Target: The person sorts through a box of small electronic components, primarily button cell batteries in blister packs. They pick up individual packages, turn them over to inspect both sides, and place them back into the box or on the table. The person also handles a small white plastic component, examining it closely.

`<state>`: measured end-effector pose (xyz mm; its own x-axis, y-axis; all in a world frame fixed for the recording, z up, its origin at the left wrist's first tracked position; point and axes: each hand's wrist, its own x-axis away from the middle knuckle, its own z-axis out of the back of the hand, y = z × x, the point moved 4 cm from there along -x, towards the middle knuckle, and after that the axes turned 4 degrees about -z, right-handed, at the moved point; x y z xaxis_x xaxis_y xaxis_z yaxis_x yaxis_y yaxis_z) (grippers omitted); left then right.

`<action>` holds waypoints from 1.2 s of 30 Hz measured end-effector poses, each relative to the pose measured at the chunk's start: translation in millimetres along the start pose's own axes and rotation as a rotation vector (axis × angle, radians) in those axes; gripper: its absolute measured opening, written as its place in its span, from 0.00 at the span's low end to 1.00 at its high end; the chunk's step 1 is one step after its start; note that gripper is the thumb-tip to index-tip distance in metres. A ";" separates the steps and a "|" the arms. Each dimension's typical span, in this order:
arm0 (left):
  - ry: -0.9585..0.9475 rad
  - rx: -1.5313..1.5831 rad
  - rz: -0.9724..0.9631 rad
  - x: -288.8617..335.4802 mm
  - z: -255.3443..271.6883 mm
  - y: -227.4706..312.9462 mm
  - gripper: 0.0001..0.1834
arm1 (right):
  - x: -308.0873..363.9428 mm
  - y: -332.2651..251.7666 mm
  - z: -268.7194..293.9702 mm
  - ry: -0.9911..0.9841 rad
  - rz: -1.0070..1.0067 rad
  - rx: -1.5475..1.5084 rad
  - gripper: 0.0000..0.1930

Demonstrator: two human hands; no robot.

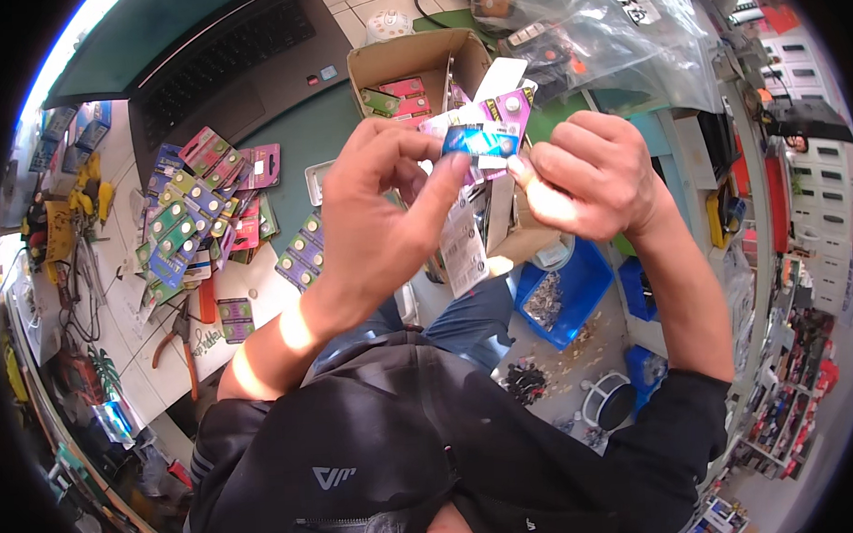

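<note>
A small blue-and-white button-cell pack (483, 144) is pinched between the thumb and fingers of my left hand (382, 198). My right hand (588, 181) is curled, its thumb and bent index finger closed at the pack's right end. Right behind the pack is a purple-and-white button-cell card (515, 111). Below my left fingers hangs a pale printed card (463, 246); its upper end is hidden. Both hands are over an open cardboard box (368, 62) with more coin-cell cards (406, 96) inside.
At left lies a heap of coloured button-cell cards (185, 214), with orange-handled pliers (177, 346) nearer me. A laptop (241, 71) stands behind the heap. Clear plastic bags (625, 43) lie at the back right. Below the box is a blue bin (564, 295) of small metal pieces.
</note>
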<state>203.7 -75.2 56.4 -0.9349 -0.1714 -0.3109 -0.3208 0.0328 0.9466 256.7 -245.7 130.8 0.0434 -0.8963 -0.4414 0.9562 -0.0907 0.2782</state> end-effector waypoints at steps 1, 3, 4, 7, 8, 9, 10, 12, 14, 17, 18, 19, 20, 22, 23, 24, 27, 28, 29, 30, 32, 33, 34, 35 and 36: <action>-0.007 -0.002 -0.010 -0.2 -1.3 -1.7 0.10 | 1.8 -2.2 0.6 0.013 0.002 0.020 0.07; 0.053 0.165 0.093 0.0 -5.0 -2.9 0.07 | 7.2 -4.2 5.1 -0.005 -0.002 -0.024 0.11; 0.064 0.214 0.175 0.3 -3.7 -3.4 0.07 | 11.9 -4.6 6.1 0.007 -0.013 -0.012 0.11; 0.121 0.274 0.216 -2.7 1.1 -8.0 0.07 | 24.3 -7.0 8.5 0.048 -0.062 0.032 0.11; 0.163 0.238 0.176 -4.4 6.1 -11.3 0.08 | 27.0 -8.6 10.4 0.062 -0.079 0.047 0.11; 0.205 0.203 0.136 -7.0 10.1 -14.1 0.08 | 29.1 -11.0 13.6 0.073 -0.078 0.065 0.11; 0.202 0.140 0.161 -10.9 11.4 -14.9 0.08 | 30.9 -13.3 17.5 0.082 -0.078 0.083 0.11; 0.190 0.041 0.223 -20.9 17.1 -22.4 0.11 | 34.8 -18.7 25.6 0.109 -0.081 0.122 0.11; 0.168 -0.055 0.219 -23.0 15.9 -16.5 0.16 | 34.7 -21.8 33.1 0.180 -0.079 0.174 0.11; 0.208 -0.529 -0.038 -13.4 19.0 5.3 0.19 | 33.1 -27.6 46.5 0.213 -0.074 0.192 0.10; 0.141 -0.401 0.045 -8.2 15.9 15.8 0.20 | 33.9 -30.1 50.3 0.211 -0.074 0.198 0.10; 0.003 -0.060 0.047 -2.5 8.5 24.8 0.20 | 34.3 -32.4 54.2 0.210 -0.074 0.203 0.11; -0.059 0.039 0.029 4.4 3.1 39.2 0.21 | 31.9 -34.3 56.4 0.218 -0.069 0.190 0.11; -0.160 0.072 -0.122 17.4 -10.3 56.4 0.24 | 29.2 -41.1 62.7 0.228 -0.050 0.183 0.11; -0.189 -0.006 -0.259 23.1 -13.8 63.1 0.27 | 28.2 -44.8 65.4 0.229 -0.049 0.185 0.11; -0.221 0.019 -0.293 26.5 -15.2 65.7 0.26 | 26.7 -47.1 69.0 0.229 -0.044 0.187 0.11; -0.291 -0.035 -0.396 28.8 -17.1 73.8 0.21 | 22.9 -53.6 78.5 0.235 -0.086 0.154 0.10; -0.297 -0.116 -0.413 31.3 -16.0 75.0 0.15 | 21.8 -55.4 79.1 0.246 -0.137 0.113 0.11; -0.267 -0.092 -0.399 33.0 -15.2 74.9 0.14 | 20.8 -56.5 78.7 0.258 -0.184 0.071 0.11; -0.236 -0.067 -0.385 34.7 -15.1 74.4 0.13 | 19.2 -61.2 79.4 0.259 -0.284 -0.027 0.14; -0.206 -0.006 -0.340 38.9 -14.1 72.3 0.12 | 14.9 -72.2 80.1 0.284 -0.367 -0.097 0.14; -0.206 -0.019 -0.345 40.6 -13.9 73.3 0.12 | 14.4 -75.4 79.9 0.295 -0.410 -0.133 0.14; -0.206 -0.031 -0.350 41.8 -13.8 74.3 0.12 | 16.0 -77.8 79.4 0.284 -0.421 -0.152 0.15; -0.207 -0.045 -0.354 42.8 -13.6 75.2 0.11 | 16.2 -80.2 79.4 0.296 -0.430 -0.170 0.14; -0.205 -0.006 -0.327 43.8 -13.7 74.8 0.11 | 16.1 -82.3 79.4 0.307 -0.439 -0.187 0.14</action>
<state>140.8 -93.8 114.7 -0.7946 0.0281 -0.6064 -0.6066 0.0032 0.7950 155.8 -287.2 168.4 -0.3144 -0.6220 -0.7171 0.9374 -0.3228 -0.1310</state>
